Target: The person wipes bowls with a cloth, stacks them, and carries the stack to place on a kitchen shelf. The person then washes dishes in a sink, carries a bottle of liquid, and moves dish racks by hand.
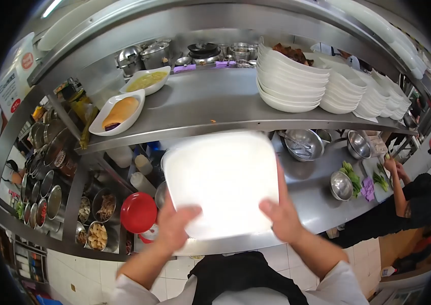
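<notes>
A large white plate [223,183], roughly square, is held up in front of my body above the front of the steel counter. My left hand [174,226] grips its lower left side, thumb on the face of the plate and fingers hidden behind it. On the lower right side, my right hand [282,218] holds it the same way. Both hands are slightly blurred. Beyond the plate runs a steel shelf [205,96], with a white dish of yellow food [147,80] and another dish holding an orange-brown item [123,112] at its left.
Stacked white bowls [291,81] stand on the shelf's right part. A red bowl [139,212] and ingredient containers [97,236] are at left. Metal bowls [304,145] and leafy greens [348,177] lie on the right counter, near a co-worker in dark clothing [421,198].
</notes>
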Demonstrator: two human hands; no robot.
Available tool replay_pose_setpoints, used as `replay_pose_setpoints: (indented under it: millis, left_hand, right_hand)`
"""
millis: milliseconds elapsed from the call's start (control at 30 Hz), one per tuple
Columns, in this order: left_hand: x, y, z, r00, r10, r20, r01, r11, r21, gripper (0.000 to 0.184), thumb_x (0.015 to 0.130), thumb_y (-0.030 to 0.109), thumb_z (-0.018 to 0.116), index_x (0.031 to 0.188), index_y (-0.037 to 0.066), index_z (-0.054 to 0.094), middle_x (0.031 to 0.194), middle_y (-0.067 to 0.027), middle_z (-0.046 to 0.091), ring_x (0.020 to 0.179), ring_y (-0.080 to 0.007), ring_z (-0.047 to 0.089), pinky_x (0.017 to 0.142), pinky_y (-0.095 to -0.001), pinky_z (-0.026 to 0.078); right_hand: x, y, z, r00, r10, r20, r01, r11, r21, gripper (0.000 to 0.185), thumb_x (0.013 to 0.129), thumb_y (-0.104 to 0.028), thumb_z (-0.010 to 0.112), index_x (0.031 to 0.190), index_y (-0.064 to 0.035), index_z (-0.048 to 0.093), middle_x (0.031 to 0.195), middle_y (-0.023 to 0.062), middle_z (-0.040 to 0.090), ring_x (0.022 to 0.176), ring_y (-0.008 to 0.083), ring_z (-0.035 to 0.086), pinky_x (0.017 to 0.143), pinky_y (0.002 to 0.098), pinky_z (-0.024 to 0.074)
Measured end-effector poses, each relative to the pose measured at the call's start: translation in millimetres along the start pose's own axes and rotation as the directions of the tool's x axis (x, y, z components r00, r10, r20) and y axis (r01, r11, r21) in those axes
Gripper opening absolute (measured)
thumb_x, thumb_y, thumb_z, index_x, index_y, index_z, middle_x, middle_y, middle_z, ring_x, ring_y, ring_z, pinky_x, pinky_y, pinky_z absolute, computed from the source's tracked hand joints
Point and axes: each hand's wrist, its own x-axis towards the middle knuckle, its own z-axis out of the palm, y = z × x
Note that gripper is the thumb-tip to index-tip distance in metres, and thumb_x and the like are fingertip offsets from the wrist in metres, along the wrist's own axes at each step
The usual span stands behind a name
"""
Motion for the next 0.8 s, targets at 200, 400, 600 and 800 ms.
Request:
replay_pose_setpoints:
  millis: [200,400,600,800]
  left_hand:
    - [65,119,22,0.995,0.072,0.063,-0.072,0.997,-0.005,0.045,0.079,0.02,0.052,0.117,-0.002,0.045,0.109,-0.0155,0.055,0.098,-0.0258,0.058,0.083,-0.0409,0.048]
    - [131,165,9,0.973,-0.185,0.137,0.18,0.982,0.05,0.06,0.084,0.036,0.046,0.131,0.0,0.036,0.132,-0.0206,0.041,0.119,-0.0384,0.042,0.092,-0.0618,0.031]
    - [168,160,-12,0.961,-0.268,0.062,0.258,0.957,0.135,0.063,0.087,0.049,0.04,0.135,0.008,0.034,0.139,-0.0186,0.034,0.124,-0.0407,0.035,0.096,-0.0661,0.021]
    - [147,150,-13,0.998,-0.061,0.01,0.057,0.975,0.216,0.078,0.084,0.064,0.04,0.14,0.011,0.029,0.142,-0.0168,0.03,0.128,-0.0373,0.032,0.098,-0.0646,0.019]
  right_hand:
    - [103,-64,3,0.979,0.175,0.106,-0.203,0.895,0.396,0.064,0.092,-0.048,0.043,0.137,-0.0058,0.03,0.137,0.0109,0.038,0.124,0.0243,0.04,0.101,0.0387,0.0339]
    - [171,-71,-7,0.92,0.35,0.175,-0.382,0.901,0.207,0.074,0.088,-0.064,0.032,0.138,-0.0095,0.031,0.139,0.0148,0.035,0.126,0.0327,0.036,0.099,0.059,0.0271]
    - [186,-59,-9,0.903,0.374,0.21,-0.401,0.911,0.098,0.086,0.083,-0.068,0.038,0.142,-0.0086,0.018,0.145,0.0199,0.02,0.133,0.0398,0.021,0.102,0.0627,0.0166]
    - [131,-69,-29,0.997,-0.073,-0.001,0.056,0.764,-0.643,0.065,0.084,-0.048,0.057,0.131,-0.0053,0.043,0.128,0.0191,0.048,0.105,0.0265,0.056,0.088,0.0385,0.0441]
